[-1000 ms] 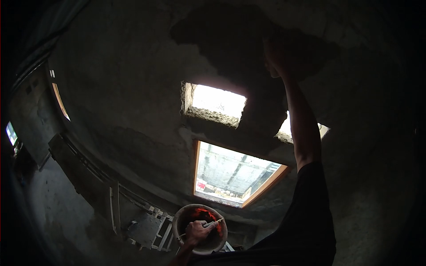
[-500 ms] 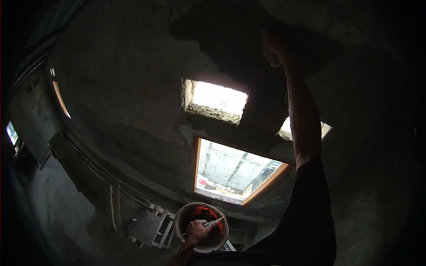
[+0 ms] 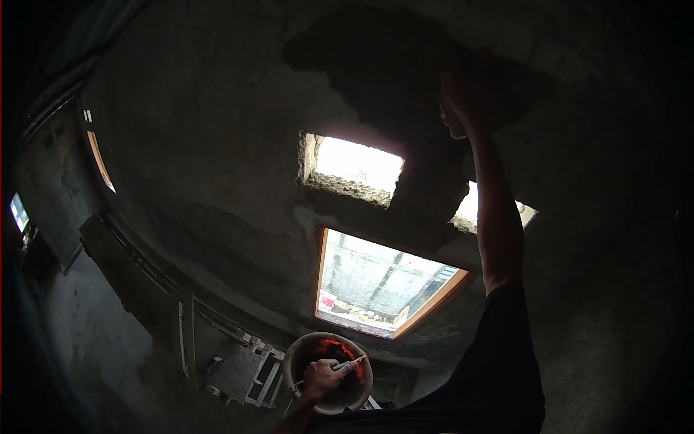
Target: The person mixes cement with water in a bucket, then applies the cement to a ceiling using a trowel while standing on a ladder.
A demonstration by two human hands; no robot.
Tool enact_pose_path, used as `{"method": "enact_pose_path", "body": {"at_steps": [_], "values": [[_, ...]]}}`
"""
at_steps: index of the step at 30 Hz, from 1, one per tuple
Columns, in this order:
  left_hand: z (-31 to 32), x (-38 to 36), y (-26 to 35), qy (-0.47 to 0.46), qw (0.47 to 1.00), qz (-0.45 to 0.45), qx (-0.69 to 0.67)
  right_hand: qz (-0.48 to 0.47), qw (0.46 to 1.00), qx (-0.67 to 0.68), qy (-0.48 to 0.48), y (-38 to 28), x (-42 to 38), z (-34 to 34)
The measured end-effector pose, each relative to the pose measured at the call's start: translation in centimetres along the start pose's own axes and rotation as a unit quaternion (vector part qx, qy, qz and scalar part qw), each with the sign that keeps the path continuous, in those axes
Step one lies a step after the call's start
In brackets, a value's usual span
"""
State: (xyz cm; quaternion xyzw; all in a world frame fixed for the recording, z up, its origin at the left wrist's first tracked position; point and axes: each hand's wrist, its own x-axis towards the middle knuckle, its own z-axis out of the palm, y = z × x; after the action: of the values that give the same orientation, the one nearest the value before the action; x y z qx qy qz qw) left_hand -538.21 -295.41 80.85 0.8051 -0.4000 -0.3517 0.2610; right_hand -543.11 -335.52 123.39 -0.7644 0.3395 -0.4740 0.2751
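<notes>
My left hand (image 3: 322,376) is closed around a pale, stick-like handle that crosses the mouth of a round bucket (image 3: 291,358). The bucket has a grey, crusted rim, and red and dark patches show on its inner wall. High up, my right hand (image 3: 455,112) is raised on an outstretched arm to a dark, damp-looking patch (image 3: 383,61) on the grey wall. Its fingers look curled, but deep shadow covers them and I cannot tell what they hold.
Two rough-edged openings, one left (image 3: 358,165) and one right (image 3: 468,210) partly behind my forearm, let in light. Below them is a wood-framed window (image 3: 387,278). Boards and a slatted wooden frame (image 3: 267,376) lie low on the left.
My right hand has come down a little along the dark patch and slightly to the right. My left hand stays at the bucket, its grip unchanged.
</notes>
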Motion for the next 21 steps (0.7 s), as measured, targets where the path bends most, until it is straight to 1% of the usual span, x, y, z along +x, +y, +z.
{"method": "enact_pose_path", "body": {"at_steps": [2,6,10,12,13,15,19,21], "values": [[-0.5,-0.3,0.4,-0.018,1.000,-0.006,0.000,-0.047,0.999,-0.002,0.011,-0.3,0.7,0.9],[-0.4,-0.2,0.3,-0.020,1.000,-0.006,0.007,-0.129,0.991,-0.006,0.040,-0.4,1.8,2.2],[0.0,0.0,0.2,-0.014,1.000,-0.016,0.006,-0.123,0.990,-0.043,0.048,-1.2,2.6,2.1],[0.3,0.2,-0.1,-0.010,1.000,-0.017,0.004,-0.073,0.992,-0.082,0.063,-0.8,2.6,1.1],[0.3,0.4,-0.1,-0.012,1.000,-0.019,0.003,-0.072,0.992,-0.084,0.062,-0.8,2.5,0.5],[0.5,0.4,-0.2,-0.018,1.000,-0.021,0.003,-0.064,0.986,-0.139,0.061,-0.5,1.7,-0.8],[0.4,0.5,0.1,-0.013,1.000,-0.011,0.012,-0.075,0.984,-0.152,0.051,1.0,1.4,-1.9],[0.4,0.5,0.0,-0.008,1.000,-0.006,0.007,-0.075,0.992,-0.094,0.049,1.4,0.6,-2.0]]}}
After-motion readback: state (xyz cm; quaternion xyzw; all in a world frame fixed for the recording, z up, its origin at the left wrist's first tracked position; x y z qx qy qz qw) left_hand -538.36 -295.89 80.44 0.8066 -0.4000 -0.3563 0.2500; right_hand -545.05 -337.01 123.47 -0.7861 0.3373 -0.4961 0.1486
